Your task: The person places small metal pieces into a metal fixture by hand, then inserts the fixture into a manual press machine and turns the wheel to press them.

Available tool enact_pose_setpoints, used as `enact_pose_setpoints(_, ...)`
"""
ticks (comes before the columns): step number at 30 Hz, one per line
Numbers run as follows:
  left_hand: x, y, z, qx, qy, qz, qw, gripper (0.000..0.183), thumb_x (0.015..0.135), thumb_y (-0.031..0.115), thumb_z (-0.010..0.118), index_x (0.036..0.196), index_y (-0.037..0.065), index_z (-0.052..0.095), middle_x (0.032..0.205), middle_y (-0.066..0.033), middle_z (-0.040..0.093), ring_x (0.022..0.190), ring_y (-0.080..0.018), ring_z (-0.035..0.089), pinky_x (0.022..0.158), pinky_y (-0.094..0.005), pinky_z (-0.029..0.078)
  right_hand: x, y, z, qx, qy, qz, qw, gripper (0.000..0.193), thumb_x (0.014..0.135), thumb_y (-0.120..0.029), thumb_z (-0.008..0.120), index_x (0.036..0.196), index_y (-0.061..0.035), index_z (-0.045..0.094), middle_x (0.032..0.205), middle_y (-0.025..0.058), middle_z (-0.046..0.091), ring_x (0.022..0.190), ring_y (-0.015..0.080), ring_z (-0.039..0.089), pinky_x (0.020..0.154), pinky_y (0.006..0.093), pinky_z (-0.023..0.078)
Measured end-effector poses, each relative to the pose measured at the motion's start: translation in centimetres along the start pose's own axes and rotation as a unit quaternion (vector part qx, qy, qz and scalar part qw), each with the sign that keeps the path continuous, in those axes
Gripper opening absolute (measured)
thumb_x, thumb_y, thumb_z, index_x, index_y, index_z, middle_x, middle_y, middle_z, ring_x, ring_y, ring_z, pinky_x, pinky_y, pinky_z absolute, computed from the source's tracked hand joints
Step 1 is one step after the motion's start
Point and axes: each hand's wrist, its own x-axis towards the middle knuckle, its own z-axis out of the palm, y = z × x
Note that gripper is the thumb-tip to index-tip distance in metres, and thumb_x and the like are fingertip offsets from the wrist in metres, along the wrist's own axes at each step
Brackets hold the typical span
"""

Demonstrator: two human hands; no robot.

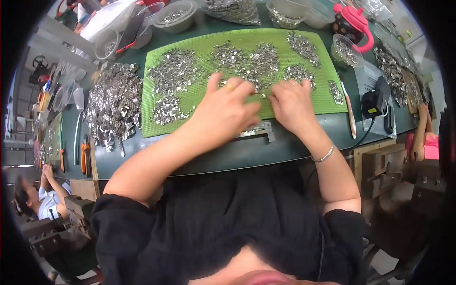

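Observation:
A green textured mat [199,124] carries several loose heaps of small shiny metal pieces [175,69]. My left hand [229,103] is over the mat's near middle, its fingers bent inward and partly smeared by motion; one finger sticks up. Close beside it on the right, my right hand [293,105] has its fingers curled together towards the thumb, just below a small heap [299,72]. Whatever lies between the fingertips of either hand is too small or hidden. Under my left hand, at the mat's near edge, a narrow metal fixture [256,130] holds small shiny parts.
A large pile of metal pieces [114,102] lies left of the mat, near orange-handled pliers [86,156]. Plastic tubs [175,19] and a pink-lidded pot [350,23] stand behind. A white-handled tool [350,111] and black adapter [375,102] lie right. Other people work at both sides.

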Motion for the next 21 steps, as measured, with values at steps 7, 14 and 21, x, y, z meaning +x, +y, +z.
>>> enact_pose_setpoints(7, 3.8, -2.4, 3.7, 0.070, -0.015, 0.032, 0.997, 0.011, 0.081, 0.017, 0.071, 0.092, 0.015, 0.074, 0.117, -0.0056, 0.059, 0.125, -0.0250, 0.050, 0.105, -0.0585, 0.030, -0.7, 0.0, -0.9, 0.035, -0.024, 0.042, 0.998, 0.006, 0.077, -0.007, 0.063, 0.072, -0.0080, 0.062, 0.076, 0.0092, 0.065, 0.081, 0.0298, 0.062, 0.076, 0.0440, 0.035)
enact_pose_setpoints(14, 2.3, -2.2, 3.1, 0.040, 0.031, -0.021, 0.999, 0.007, 0.082, 0.012, 0.070, 0.088, 0.011, 0.071, 0.101, -0.0022, 0.062, 0.103, -0.0232, 0.057, 0.096, -0.0487, 0.035, -1.2, -0.5, -1.3, 0.096, 0.018, 0.035, 0.995, 0.008, 0.077, -0.009, 0.067, 0.071, -0.0084, 0.063, 0.075, 0.0063, 0.062, 0.081, 0.0279, 0.060, 0.077, 0.0428, 0.034)
enact_pose_setpoints(21, -2.3, 0.4, 0.5, -0.064, 0.052, -0.144, 0.986, 0.004, 0.084, 0.007, 0.069, 0.086, 0.007, 0.066, 0.094, -0.0063, 0.063, 0.095, -0.0266, 0.060, 0.089, -0.0418, 0.036, -1.5, 0.6, -1.5, 0.057, -0.036, -0.034, 0.997, 0.004, 0.078, -0.007, 0.071, 0.083, -0.0083, 0.071, 0.079, 0.0052, 0.060, 0.080, 0.0259, 0.059, 0.077, 0.0401, 0.034)
